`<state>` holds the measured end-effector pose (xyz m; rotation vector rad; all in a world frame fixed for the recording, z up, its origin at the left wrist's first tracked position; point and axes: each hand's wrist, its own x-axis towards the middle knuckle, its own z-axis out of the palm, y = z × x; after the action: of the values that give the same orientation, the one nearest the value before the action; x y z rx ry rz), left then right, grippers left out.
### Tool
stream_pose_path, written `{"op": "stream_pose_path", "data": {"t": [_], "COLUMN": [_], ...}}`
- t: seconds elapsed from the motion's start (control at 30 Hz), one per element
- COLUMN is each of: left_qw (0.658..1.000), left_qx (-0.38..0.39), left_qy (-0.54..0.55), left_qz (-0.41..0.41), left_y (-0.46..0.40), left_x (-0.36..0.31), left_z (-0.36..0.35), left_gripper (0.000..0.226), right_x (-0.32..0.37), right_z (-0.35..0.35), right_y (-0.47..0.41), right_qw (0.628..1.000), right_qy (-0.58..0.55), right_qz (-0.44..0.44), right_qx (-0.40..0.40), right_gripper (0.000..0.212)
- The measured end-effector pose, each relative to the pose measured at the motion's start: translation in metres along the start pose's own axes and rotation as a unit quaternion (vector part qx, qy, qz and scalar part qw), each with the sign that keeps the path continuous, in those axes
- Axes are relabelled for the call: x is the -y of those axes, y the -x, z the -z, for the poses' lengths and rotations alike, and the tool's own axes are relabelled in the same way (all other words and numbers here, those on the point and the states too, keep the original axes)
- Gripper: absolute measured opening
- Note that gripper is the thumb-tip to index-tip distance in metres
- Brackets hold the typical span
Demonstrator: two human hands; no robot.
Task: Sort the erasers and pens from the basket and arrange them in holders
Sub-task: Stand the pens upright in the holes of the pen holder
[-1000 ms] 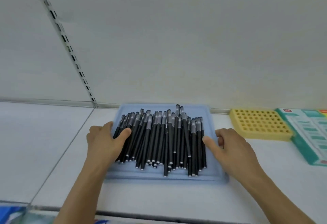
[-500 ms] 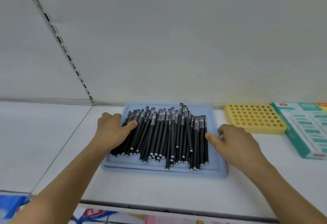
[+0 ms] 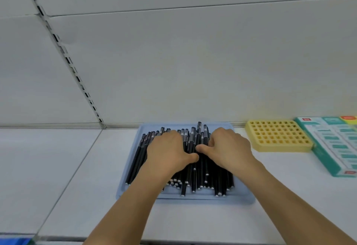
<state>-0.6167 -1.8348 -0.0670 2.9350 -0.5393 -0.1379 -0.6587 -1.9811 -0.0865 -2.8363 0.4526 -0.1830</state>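
A pile of black pens (image 3: 195, 169) lies in a pale blue tray (image 3: 185, 196) at lower centre of the frame, on a white shelf (image 3: 58, 167). The left hand (image 3: 170, 152) and right hand (image 3: 228, 150) rest palm-down on the pens, thumbs nearly touching; whether either grip closes on a pen cannot be told. A yellow holder (image 3: 278, 135) sits right of the tray.

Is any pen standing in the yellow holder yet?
No, the yellow holder shows only open holes; the black pens lie in the blue tray.
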Motion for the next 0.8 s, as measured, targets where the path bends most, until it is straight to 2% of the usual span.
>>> {"op": "stream_pose_path", "data": {"t": [0.1,0.23,0.3,0.37,0.47,0.53,0.6,0.7,0.77,0.8], "left_qw": [0.999,0.999,0.998,0.997,0.994,0.982,0.931,0.786,0.691,0.661], "left_qx": [0.022,0.008,0.001,-0.005,-0.034,-0.062,-0.056,0.019,0.054,0.062], "left_qy": [0.045,0.038,0.061,0.082,0.101,0.177,0.357,0.612,0.716,0.744], "left_qz": [-0.008,-0.014,-0.007,-0.002,0.009,0.025,0.06,0.09,0.082,0.074], "left_y": [-0.005,-0.007,-0.008,-0.009,-0.011,-0.01,-0.012,-0.018,-0.022,-0.024], "left_x": [0.002,0.006,0.011,0.015,0.017,0.014,0.008,-0.011,-0.028,-0.037], "left_z": [0.008,0.006,0.001,-0.003,-0.004,-0.004,-0.003,0.001,0.003,0.003], "left_gripper": [0.042,0.036,0.027,0.024,0.021,0.021,0.021,0.021,0.019,0.02], "right_x": [0.003,-0.002,-0.008,-0.014,-0.024,-0.033,-0.048,-0.087,-0.113,-0.123], "right_z": [0.002,0.008,0.009,0.013,0.021,0.029,0.04,0.06,0.071,0.074], "right_y": [-0.007,-0.008,-0.006,-0.002,0.005,0.009,0.01,-0.001,-0.013,-0.019], "right_qw": [0.997,0.987,0.973,0.953,0.929,0.911,0.892,0.877,0.884,0.893], "right_qy": [-0.054,-0.13,-0.212,-0.29,-0.361,-0.406,-0.449,-0.469,-0.436,-0.413], "right_qz": [-0.031,-0.059,-0.059,-0.053,-0.044,-0.039,-0.037,-0.052,-0.066,-0.069], "right_qx": [0.048,0.078,0.077,0.073,0.068,0.059,0.023,-0.095,-0.155,-0.168], "right_gripper": [0.045,0.042,0.041,0.031,0.025,0.018,0.017,0.019,0.018,0.017]}}
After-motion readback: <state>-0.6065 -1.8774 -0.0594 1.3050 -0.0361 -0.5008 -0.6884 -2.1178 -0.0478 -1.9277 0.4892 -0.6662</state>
